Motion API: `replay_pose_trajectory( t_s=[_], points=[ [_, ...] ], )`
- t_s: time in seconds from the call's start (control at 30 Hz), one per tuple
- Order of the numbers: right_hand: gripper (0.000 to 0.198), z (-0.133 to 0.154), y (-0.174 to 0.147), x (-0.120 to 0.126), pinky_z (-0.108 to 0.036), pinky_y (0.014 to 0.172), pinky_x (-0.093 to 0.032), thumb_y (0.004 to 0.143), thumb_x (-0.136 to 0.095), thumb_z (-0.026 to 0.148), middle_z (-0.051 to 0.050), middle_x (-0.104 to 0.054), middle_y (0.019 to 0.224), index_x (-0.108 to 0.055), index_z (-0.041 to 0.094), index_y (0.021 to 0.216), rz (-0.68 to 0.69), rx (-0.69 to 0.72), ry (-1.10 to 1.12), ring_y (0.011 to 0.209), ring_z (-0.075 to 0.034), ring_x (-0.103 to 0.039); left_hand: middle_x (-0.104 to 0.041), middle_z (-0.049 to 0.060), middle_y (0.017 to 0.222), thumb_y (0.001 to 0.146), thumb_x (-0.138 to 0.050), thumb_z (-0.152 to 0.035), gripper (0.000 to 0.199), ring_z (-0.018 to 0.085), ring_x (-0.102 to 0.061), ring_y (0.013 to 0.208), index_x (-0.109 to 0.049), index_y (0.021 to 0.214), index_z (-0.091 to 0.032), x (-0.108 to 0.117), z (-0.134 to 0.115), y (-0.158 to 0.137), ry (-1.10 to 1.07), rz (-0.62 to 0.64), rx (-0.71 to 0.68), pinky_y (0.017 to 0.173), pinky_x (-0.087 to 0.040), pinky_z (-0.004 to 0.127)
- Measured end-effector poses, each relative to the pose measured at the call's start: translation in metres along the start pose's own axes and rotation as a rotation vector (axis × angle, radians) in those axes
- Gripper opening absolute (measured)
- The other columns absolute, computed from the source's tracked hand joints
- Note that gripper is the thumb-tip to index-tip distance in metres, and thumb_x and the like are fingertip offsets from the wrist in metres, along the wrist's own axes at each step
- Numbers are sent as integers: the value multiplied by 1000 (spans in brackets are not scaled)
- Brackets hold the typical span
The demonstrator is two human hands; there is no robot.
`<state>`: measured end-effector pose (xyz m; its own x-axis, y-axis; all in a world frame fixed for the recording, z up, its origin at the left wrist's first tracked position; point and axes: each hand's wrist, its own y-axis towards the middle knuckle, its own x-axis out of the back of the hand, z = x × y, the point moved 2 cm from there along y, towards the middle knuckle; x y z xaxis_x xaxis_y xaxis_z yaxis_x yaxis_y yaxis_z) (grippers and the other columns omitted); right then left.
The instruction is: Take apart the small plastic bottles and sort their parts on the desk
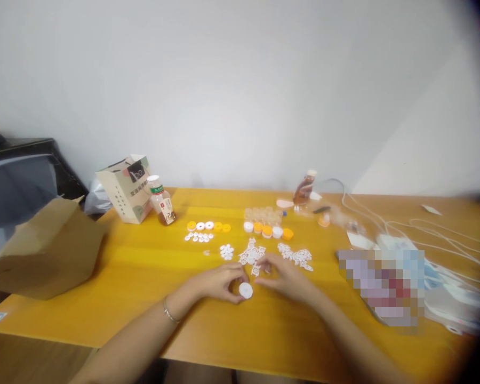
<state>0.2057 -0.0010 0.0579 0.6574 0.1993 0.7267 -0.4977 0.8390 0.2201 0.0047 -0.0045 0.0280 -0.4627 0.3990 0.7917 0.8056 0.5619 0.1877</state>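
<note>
My left hand [226,282] holds a small white round cap [246,290] at its edge between thumb and fingers, low over the yellow table. To its right is my right hand [284,274], thumb and fingers apart, nothing visible between them. Its fingertips are beside a pile of white openwork wheel-shaped pieces [252,249]; whether they touch is unclear. A second pile of such pieces [296,256] lies just beyond the right hand. Small white discs [226,252] form a heap beyond the left hand.
White and yellow rings [200,226] lie in a row, with small white pieces [200,237] before them. White and orange caps [266,231] line up near clear containers [263,215]. Bottles [162,202] [304,189], a paper bag [126,189], a cardboard box [48,248] and cables [388,221] surround them.
</note>
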Motion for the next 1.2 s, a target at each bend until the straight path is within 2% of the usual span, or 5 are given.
replay_pose_trajectory(
  t_s=[0.13,0.27,0.57,0.97,1.2],
  points=[
    [37,11,-13,-36,-30,67,-43,59,-74,41,-2,-58,82,-54,21,82,31,21,-27,76,-19,-53,-56,3,91,65,-69,-27,33,16,-52,82,-56,94,-18,2,0,0,13,7,-18,74,-42,24],
    [41,2,-13,-48,-29,66,-42,55,-76,43,-2,-57,81,-52,21,80,9,-12,-38,75,-19,-52,-57,4,93,69,-68,-33,34,16,-53,85,-56,97,-17,11,-5,0,7,6,-26,78,-41,26],
    [17,-3,-14,-59,-28,67,-40,68,-66,27,-1,-53,77,-54,21,79,4,30,-17,72,-16,-49,-58,7,91,88,-46,-22,18,13,-56,86,-60,96,-16,5,-1,4,48,44,-150,79,-43,22],
    [14,-1,-12,-52,-26,68,-40,69,-59,15,-1,-51,76,-56,20,82,36,91,51,74,-15,-49,-60,6,83,90,-38,-18,20,15,-55,79,-57,89,-13,-1,-2,3,606,71,-318,71,-45,25],
    [16,1,-12,-50,-27,70,-41,69,-60,17,-1,-52,78,-58,21,84,59,77,70,76,-16,-51,-62,5,80,88,-43,-22,16,13,-57,76,-57,91,-14,3,1,3,423,-53,-251,69,-44,22]
  ],
)
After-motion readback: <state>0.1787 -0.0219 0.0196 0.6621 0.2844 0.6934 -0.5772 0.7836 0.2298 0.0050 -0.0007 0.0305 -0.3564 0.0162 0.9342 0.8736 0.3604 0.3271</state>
